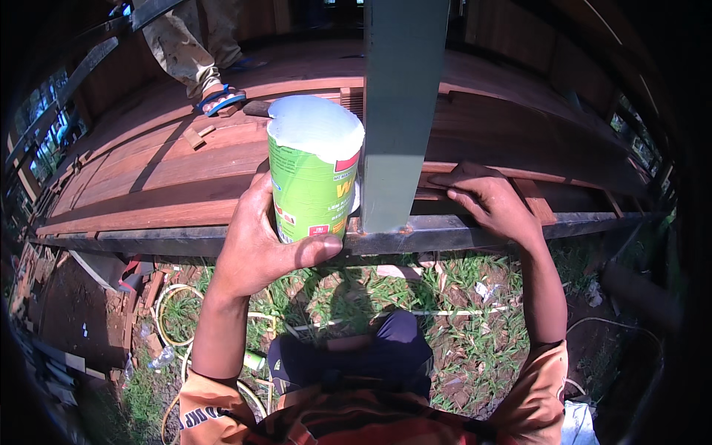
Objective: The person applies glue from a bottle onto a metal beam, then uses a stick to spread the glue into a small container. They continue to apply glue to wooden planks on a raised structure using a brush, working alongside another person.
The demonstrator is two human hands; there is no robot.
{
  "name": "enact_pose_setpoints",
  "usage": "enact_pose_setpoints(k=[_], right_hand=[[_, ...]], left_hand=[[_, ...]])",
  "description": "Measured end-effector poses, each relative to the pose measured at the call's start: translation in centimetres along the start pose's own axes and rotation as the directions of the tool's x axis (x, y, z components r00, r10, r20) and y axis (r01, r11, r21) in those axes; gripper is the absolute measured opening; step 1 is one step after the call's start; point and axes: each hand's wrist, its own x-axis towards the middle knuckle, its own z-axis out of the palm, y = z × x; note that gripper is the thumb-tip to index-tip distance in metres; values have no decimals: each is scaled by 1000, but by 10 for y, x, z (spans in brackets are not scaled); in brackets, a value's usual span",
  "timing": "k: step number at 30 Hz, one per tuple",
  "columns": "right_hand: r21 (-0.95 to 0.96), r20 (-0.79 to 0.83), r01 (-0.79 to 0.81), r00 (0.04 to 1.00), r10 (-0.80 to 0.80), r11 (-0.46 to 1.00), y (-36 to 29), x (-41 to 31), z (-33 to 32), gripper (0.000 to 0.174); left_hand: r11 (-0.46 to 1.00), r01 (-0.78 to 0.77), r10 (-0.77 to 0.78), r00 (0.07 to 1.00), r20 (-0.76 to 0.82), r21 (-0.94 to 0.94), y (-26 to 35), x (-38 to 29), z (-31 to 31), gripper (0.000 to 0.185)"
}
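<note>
My left hand (250,245) is wrapped around a green glue container (308,189) with a white top, held upright just left of a grey-green metal post (397,139). The container bears writing, and its rim is coated white. To the right of the post, my right hand (484,194) touches the edge of a reddish wooden board (478,169) with its fingertips; whether it pinches anything small cannot be seen. Beneath both hands runs a dark metal beam (439,232), which the post meets at a rusty joint.
Another person's sandalled foot (222,100) stands on the wooden deck (167,161), near small wood offcuts (194,138). A pale hose (161,317) loops over the grass below, with a plastic bottle (162,357) and a second green container (254,360) nearby.
</note>
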Motion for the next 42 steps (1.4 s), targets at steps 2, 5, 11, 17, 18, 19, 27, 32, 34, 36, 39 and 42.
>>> enact_pose_setpoints(k=[2,5,11,17,18,19,27,32,34,36,39,42], right_hand=[[-11,18,-26,1000,26,1000,2,2,2,24],[-56,12,-27,1000,28,998,3,3,3,24],[-69,28,-41,999,43,997,1,4,-1,26],[-104,66,-30,997,37,994,6,8,2,26],[-107,54,2,999,4,994,7,9,3,25],[-110,43,27,999,-23,994,8,10,5,24],[-154,-13,149,988,-153,977,-3,16,10,27],[-64,-54,40,998,-44,997,8,-14,-1,26],[-106,-55,50,997,-56,993,17,-30,-6,28],[-145,-76,59,995,-70,988,21,-43,-11,31],[-112,-16,-28,1000,26,993,22,-51,-17,33],[-168,-12,5,1000,-7,986,20,-54,-24,42]], left_hand=[[1000,17,-16,998,65,-16,-2,2,2,80],[999,43,-46,975,219,22,-4,10,2,81],[998,31,-42,964,262,47,-8,22,2,84],[981,-57,37,993,-114,-185,-9,-6,-33,108],[968,-172,144,977,-155,-184,-8,-10,-46,112],[938,-300,264,943,-203,-171,-9,-14,-58,115],[839,-545,513,787,-343,5,-13,-61,-101,116],[799,-598,597,774,-211,66,-18,-72,-100,111],[819,-551,573,783,-241,157,-21,-72,-96,107],[830,-516,555,797,-236,210,-23,-71,-89,102],[834,-493,541,818,-195,247,-24,-71,-76,96],[843,-465,513,847,-140,272,-23,-76,-58,90]])
